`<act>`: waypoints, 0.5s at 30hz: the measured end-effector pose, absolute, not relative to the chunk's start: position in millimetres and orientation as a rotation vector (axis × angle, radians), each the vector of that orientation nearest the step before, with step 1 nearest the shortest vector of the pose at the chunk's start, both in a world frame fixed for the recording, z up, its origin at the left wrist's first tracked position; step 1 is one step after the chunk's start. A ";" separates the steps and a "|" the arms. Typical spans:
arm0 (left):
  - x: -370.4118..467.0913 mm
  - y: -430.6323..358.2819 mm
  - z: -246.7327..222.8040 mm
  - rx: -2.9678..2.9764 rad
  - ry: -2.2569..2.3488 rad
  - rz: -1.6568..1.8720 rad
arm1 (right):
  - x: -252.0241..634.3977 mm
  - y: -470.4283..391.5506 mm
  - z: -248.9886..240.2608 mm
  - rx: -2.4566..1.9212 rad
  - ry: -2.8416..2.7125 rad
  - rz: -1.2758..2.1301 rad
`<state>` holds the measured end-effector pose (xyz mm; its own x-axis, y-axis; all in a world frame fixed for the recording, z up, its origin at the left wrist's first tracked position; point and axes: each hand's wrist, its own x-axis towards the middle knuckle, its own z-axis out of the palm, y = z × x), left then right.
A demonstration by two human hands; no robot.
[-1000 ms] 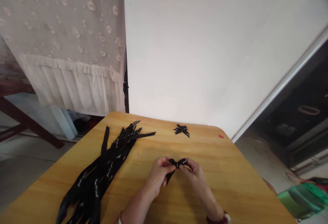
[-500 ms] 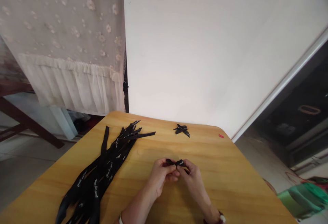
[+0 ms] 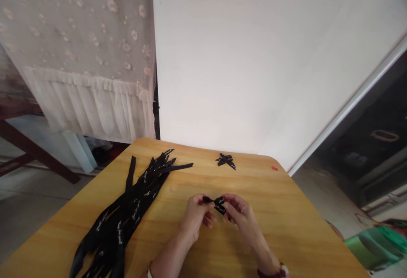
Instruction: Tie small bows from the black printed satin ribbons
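Observation:
A small black ribbon bow (image 3: 218, 203) with white lettering is held between both hands, above the front middle of the wooden table. My left hand (image 3: 197, 215) pinches its left loop between thumb and fingers. The right loop and a hanging tail are gripped by my right hand (image 3: 239, 211). To the left lies a pile of long black ribbon strips (image 3: 133, 210) with white writing. A finished-looking black bow (image 3: 226, 160) rests near the far edge of the table.
The wooden table (image 3: 286, 227) has rounded far corners. A small red item (image 3: 274, 168) lies near its far right corner. Behind stand a white panel (image 3: 248, 66) and a lace curtain (image 3: 95, 57). A green translucent object (image 3: 375, 246) is at the lower right.
My right hand has moved slightly right, and its fingers have shifted on the bow. More of the bow's knot and lettered tail now shows between the hands.

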<state>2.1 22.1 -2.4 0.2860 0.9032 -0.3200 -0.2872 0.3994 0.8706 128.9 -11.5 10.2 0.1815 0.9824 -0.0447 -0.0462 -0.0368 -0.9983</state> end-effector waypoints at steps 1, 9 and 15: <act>2.1 22.0 -2.1 0.793 0.947 0.910 | 128.1 -11.5 9.9 -1.280 -1.031 1.143; 2.6 20.4 -0.8 0.788 0.897 0.856 | 124.8 -10.9 10.0 -1.239 -1.110 1.131; 2.5 21.1 -3.0 0.822 0.826 0.875 | 124.1 -10.9 7.4 -1.247 -1.111 1.122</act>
